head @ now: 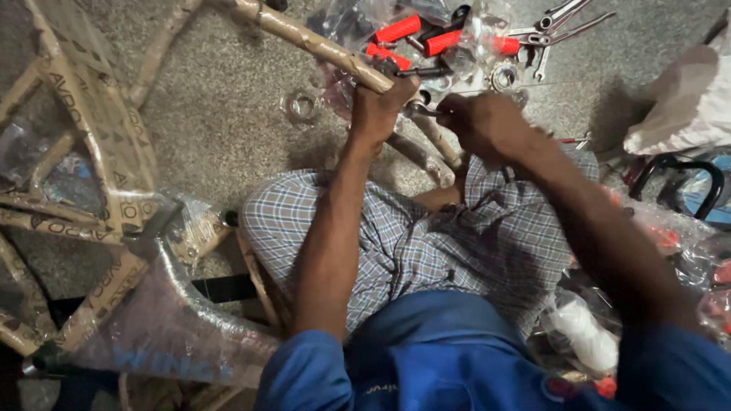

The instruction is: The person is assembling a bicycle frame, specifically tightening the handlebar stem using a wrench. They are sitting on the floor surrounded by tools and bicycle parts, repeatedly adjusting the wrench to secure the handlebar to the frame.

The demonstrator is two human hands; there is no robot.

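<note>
My left hand (pixel 378 109) is closed around the lower end of a paper-wrapped bicycle tube (pixel 304 38) that runs up and to the left. My right hand (pixel 481 122) grips a small metal tool (pixel 423 110) whose tip meets the tube end just beside my left hand. A second wrapped tube (pixel 426 156) runs below both hands. I sit with checked trousers (pixel 426 243) and blue sleeves in view.
A paper-wrapped bicycle frame (pixel 99 144) lies at left, partly in clear plastic. Red handlebar grips (pixel 396 30), metal rings (pixel 303 105) and spanners (pixel 560 19) sit on the stone floor ahead. A white cloth (pixel 685 99) and black handle (pixel 685 171) lie at right.
</note>
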